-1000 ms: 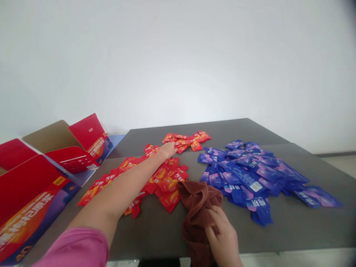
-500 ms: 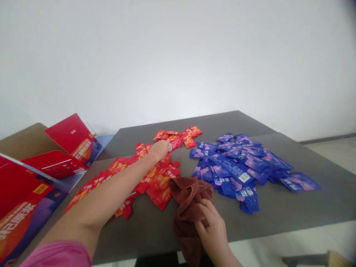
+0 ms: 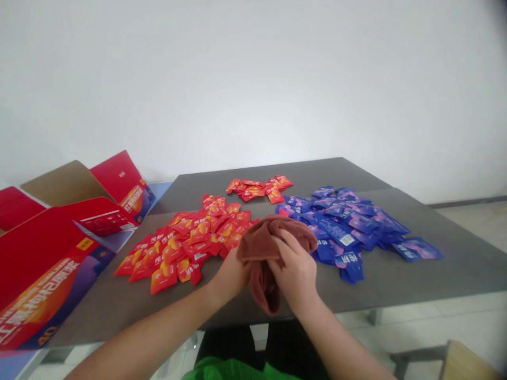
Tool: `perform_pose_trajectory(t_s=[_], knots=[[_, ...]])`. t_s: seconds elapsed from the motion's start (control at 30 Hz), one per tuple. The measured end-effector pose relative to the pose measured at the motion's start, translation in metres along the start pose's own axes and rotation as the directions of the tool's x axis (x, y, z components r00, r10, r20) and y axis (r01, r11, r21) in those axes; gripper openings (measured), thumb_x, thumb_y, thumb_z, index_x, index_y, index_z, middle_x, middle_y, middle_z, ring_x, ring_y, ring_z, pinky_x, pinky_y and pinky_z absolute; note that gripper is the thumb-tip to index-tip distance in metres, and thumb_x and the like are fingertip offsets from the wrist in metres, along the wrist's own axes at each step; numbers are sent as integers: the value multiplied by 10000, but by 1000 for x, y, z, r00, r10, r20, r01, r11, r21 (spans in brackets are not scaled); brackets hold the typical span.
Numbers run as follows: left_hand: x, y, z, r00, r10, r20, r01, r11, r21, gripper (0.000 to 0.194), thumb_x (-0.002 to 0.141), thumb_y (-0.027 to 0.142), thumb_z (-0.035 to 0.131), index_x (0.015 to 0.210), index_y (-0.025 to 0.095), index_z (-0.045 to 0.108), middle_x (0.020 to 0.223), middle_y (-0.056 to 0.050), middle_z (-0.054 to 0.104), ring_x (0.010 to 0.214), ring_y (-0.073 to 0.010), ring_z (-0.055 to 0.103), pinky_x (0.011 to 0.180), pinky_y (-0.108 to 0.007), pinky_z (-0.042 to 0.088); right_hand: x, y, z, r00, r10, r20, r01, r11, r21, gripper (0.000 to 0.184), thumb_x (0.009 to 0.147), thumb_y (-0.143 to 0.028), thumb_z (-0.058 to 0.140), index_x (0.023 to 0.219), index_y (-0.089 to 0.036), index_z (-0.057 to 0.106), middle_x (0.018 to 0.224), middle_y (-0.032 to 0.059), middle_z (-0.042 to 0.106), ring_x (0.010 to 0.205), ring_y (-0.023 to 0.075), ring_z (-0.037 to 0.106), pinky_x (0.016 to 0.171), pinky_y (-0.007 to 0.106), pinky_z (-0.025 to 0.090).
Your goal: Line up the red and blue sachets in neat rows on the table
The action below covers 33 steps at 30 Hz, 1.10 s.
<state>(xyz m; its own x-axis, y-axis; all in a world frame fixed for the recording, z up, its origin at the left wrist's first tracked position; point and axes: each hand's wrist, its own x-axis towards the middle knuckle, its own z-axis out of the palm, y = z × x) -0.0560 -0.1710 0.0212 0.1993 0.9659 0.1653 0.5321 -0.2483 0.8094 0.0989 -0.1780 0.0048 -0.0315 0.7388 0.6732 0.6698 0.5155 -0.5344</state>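
Observation:
A crumpled brown cloth (image 3: 273, 237) is bunched over the near part of the table, between a red-orange pile and a blue pile of packets. My right hand (image 3: 298, 272) grips the cloth from the right, fingers curled into its folds. My left hand (image 3: 232, 274) is closed at the cloth's lower left, its fingertips covered by it. A small red end (image 3: 284, 210) shows just beyond the cloth's top edge. It looks like the tip of a red tube-shaped thing in my left hand, whose body is hidden by the cloth. Left of my hands lie the red-orange packets (image 3: 198, 232).
Blue-purple packets (image 3: 348, 224) are heaped on the right of the dark grey table (image 3: 415, 285). A smaller group of red-orange packets (image 3: 253, 190) lies farther back. Open red cardboard boxes (image 3: 43, 269) stand at the left edge. A stool (image 3: 467, 364) is at lower right.
My left hand has come back from the far red packets with a red tube-shaped thing to meet the cloth. My right hand has raised the cloth forward around it. The view has shifted slightly.

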Motion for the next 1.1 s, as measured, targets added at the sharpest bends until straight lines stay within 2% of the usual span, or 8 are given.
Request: perform_pose_trajectory(t_s=[0.13,0.23,0.43,0.53,0.63,0.83,0.93,1.1], knots=[[-20,13,-23,984,172,-52,-158,966,204,355,971,301,373,731,185,607,735,-38,678,704,-168,638,701,-280,519,13,25,-5,914,401,-56,-390,909,147,295,898,-388,532,1049,-207,711,1160,104,697,1077,260,644,935,384,493],[-27,16,-32,914,383,-132,-292,849,440,296,978,226,369,1029,156,652,1048,-103,717,983,-193,666,885,-305,516,5,21,-6,819,567,87,-511,653,559,404,907,-496,506,1094,-184,681,1134,101,711,1064,260,654,936,406,506],[-35,16,-11,705,642,302,-678,483,554,401,950,182,428,1335,100,507,1336,-147,599,1275,-236,525,1049,-367,446,-11,-13,-2,743,531,408,-601,262,755,450,787,-527,671,1073,-180,653,1043,85,736,958,264,696,859,403,556],[-38,13,-10,798,583,151,-581,678,450,373,954,279,474,1301,153,529,1313,-127,610,1252,-231,535,1053,-379,441,-9,-14,-4,670,592,448,-617,109,779,419,794,-506,672,1028,-159,651,941,78,745,853,259,710,776,386,573],[-35,6,-15,951,295,-93,-267,935,232,245,955,347,473,1057,176,616,1055,-95,683,1010,-205,629,901,-340,507,-10,-11,-6,657,598,458,-599,45,800,426,793,-480,686,1068,-158,640,921,68,743,830,253,708,737,367,571],[-28,-7,-11,967,-43,251,121,944,-308,304,887,430,520,742,168,575,735,-10,611,693,-153,589,637,-255,488,-16,-13,3,670,518,532,-659,85,748,389,806,-502,674,1003,-167,656,919,58,741,786,239,705,700,343,556],[-35,-9,-15,975,-103,196,173,907,-384,245,854,388,555,794,159,615,793,-18,649,752,-169,614,697,-267,501,-17,-7,-2,696,587,415,-633,227,741,420,839,-550,602,1035,-181,646,996,64,733,858,244,696,723,345,551],[-48,-14,-20,982,-185,-26,160,902,-401,224,852,364,550,854,167,656,900,-34,703,918,-217,634,847,-317,501,-35,-2,-18,776,628,-51,-509,673,537,362,862,-523,549,913,-190,684,889,71,718,840,245,660,743,360,526]])
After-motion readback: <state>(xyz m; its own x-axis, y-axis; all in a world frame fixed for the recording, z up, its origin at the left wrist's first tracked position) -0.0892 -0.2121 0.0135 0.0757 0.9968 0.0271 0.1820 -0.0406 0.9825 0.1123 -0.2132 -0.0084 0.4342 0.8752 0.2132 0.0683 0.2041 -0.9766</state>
